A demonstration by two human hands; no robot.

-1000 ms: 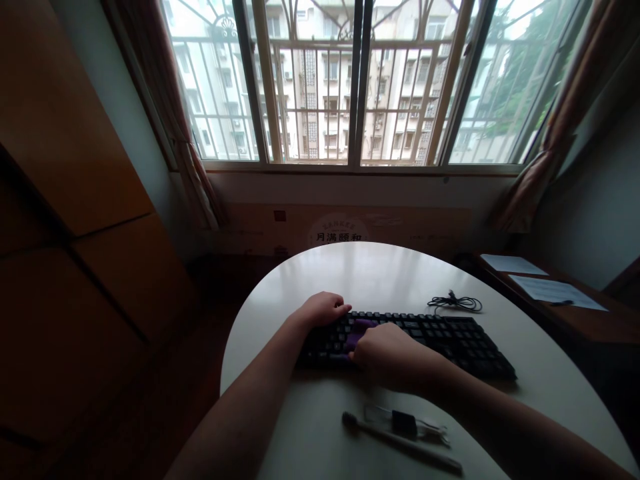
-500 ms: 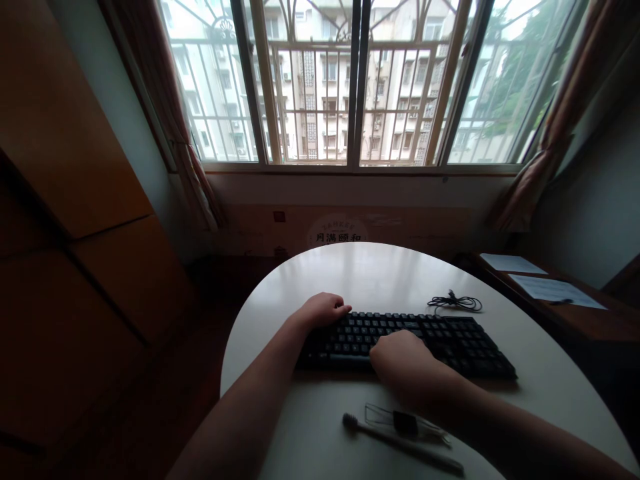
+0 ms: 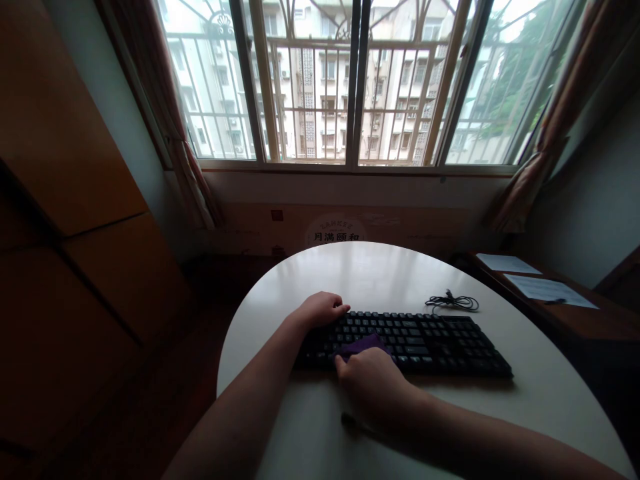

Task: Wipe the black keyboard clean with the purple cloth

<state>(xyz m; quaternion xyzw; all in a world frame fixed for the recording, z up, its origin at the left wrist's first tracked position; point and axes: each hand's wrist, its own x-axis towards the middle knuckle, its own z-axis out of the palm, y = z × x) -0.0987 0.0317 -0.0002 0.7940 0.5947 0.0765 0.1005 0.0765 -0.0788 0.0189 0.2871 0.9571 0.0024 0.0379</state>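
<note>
A black keyboard (image 3: 440,343) lies across the white round table. My left hand (image 3: 323,310) is closed on its upper left corner, thumb along the back edge. Lower down, my right hand (image 3: 373,377) has its fingers closed on a purple cloth (image 3: 367,343), which rests on the keys near the space bar. The head of a dark brush (image 3: 349,421) shows below my right wrist; my forearm hides most of its handle.
A coiled black cable (image 3: 453,303) lies behind the keyboard on the white table (image 3: 350,267). To the right, a brown side table (image 3: 613,320) holds papers (image 3: 545,290) and a small dark item. A barred window and curtains stand beyond.
My right hand has moved left along the keyboard, and the purple cloth now shows under its fingers. My forearm now covers the wire tool beside the brush. The left hand stays in place.
</note>
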